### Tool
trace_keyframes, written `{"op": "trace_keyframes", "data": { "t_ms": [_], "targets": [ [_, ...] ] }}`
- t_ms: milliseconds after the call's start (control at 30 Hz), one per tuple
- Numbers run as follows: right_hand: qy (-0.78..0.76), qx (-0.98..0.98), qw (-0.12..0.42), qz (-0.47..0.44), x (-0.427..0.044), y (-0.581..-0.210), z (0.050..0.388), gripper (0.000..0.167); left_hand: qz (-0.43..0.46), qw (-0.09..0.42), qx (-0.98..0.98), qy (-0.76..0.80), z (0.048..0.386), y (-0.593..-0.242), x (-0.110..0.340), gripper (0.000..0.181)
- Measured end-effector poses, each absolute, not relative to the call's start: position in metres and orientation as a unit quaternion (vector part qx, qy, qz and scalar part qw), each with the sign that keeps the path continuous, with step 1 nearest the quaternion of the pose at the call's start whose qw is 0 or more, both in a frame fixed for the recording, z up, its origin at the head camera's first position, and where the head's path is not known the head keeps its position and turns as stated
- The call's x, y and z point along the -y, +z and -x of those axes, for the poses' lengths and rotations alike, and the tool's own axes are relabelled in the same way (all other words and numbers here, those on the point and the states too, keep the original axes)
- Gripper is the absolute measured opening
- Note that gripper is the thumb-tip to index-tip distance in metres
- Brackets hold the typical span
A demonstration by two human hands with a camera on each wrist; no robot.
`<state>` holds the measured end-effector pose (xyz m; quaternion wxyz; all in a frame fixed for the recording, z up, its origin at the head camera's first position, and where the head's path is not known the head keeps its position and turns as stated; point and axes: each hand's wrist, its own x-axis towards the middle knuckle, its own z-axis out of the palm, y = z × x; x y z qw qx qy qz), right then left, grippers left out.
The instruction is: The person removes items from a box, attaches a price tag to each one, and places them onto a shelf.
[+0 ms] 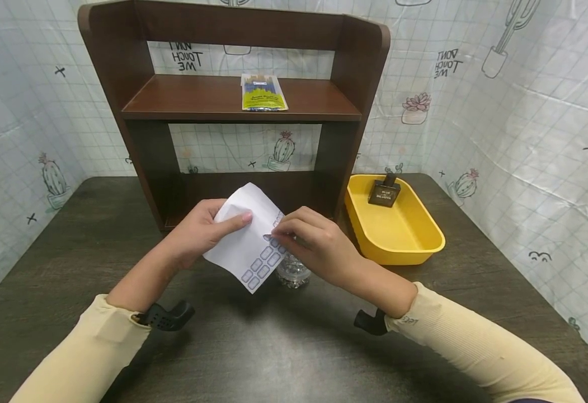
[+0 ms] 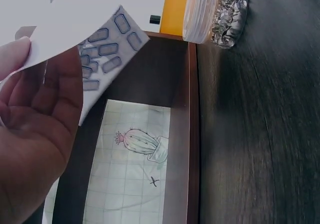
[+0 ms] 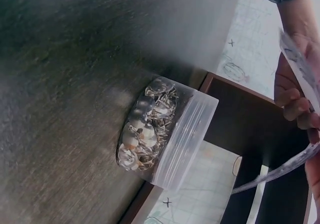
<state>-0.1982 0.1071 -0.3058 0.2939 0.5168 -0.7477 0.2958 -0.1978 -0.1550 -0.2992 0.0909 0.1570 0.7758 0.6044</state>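
Note:
My left hand [image 1: 198, 230] grips a white sheet of label stickers [image 1: 238, 249], thumb on its face and fingers behind. Rows of small blue-bordered labels run along the sheet's right and lower part. At that side my right hand [image 1: 319, 246] pinches a small label sticker [image 1: 267, 237] between thumb and fingertips; whether it is fully off the sheet is hard to tell. Below the hands stands a clear plastic jar [image 1: 294, 273], partly hidden by the sheet and right hand. In the right wrist view the jar [image 3: 182, 139] holds shiny metal thumbtacks [image 3: 145, 129].
A dark brown two-tier shelf [image 1: 243, 115] stands at the back, with a yellow-and-blue packet [image 1: 263, 94] on its upper board. To the right is a yellow tray [image 1: 399, 238] with a black perfume bottle [image 1: 384, 192] in it. All stand on a dark wooden table [image 1: 253, 358].

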Motion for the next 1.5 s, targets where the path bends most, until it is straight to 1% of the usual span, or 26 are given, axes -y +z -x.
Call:
{"op": "trace_keyframes", "data": {
  "t_ms": [100, 200, 333, 467, 667, 733, 800, 967, 1100, 1300, 1400, 1500],
  "targets": [
    [0.315, 0.735, 0.286, -0.528, -0.108, -0.306, 0.198, 0.026, -0.151, 0.090, -0.770, 0.613, 0.199, -0.300, 0.162, 0.036],
    [0.350, 0.732, 0.261, -0.523, -0.110, -0.305, 0.198, 0.023, -0.140, 0.106, -0.774, 0.609, 0.202, -0.303, 0.176, 0.039],
    [0.397, 0.740, 0.229, -0.492, -0.117, -0.304, 0.200, 0.019, -0.130, 0.152, -0.782, 0.590, 0.205, -0.310, 0.198, 0.040],
    [0.419, 0.755, 0.221, -0.453, -0.125, -0.307, 0.203, 0.017, -0.111, 0.195, -0.784, 0.579, 0.207, -0.316, 0.214, 0.036],
    [0.453, 0.780, 0.182, -0.391, -0.134, -0.308, 0.203, 0.013, -0.074, 0.274, -0.784, 0.552, 0.208, -0.325, 0.227, 0.033],
    [0.465, 0.787, 0.164, -0.371, -0.137, -0.309, 0.203, 0.011, -0.073, 0.285, -0.802, 0.520, 0.208, -0.329, 0.229, 0.034],
    [0.473, 0.795, 0.145, -0.351, -0.139, -0.308, 0.202, 0.008, -0.077, 0.277, -0.832, 0.474, 0.208, -0.333, 0.230, 0.033],
    [0.478, 0.814, 0.105, -0.314, -0.143, -0.309, 0.201, 0.005, -0.100, 0.214, -0.915, 0.327, 0.205, -0.341, 0.229, 0.030],
    [0.474, 0.821, 0.092, -0.304, -0.145, -0.310, 0.200, 0.006, -0.092, 0.195, -0.945, 0.247, 0.204, -0.345, 0.228, 0.037],
    [0.462, 0.830, 0.083, -0.301, -0.146, -0.309, 0.199, 0.007, -0.060, 0.174, -0.966, 0.180, 0.201, -0.346, 0.226, 0.048],
    [0.456, 0.835, 0.076, -0.298, -0.146, -0.309, 0.198, 0.007, -0.048, 0.133, -0.983, 0.118, 0.197, -0.341, 0.221, 0.060],
    [0.455, 0.837, 0.068, -0.296, -0.147, -0.309, 0.198, 0.007, -0.061, 0.076, -0.992, 0.082, 0.192, -0.335, 0.208, 0.068]
  ]
}}
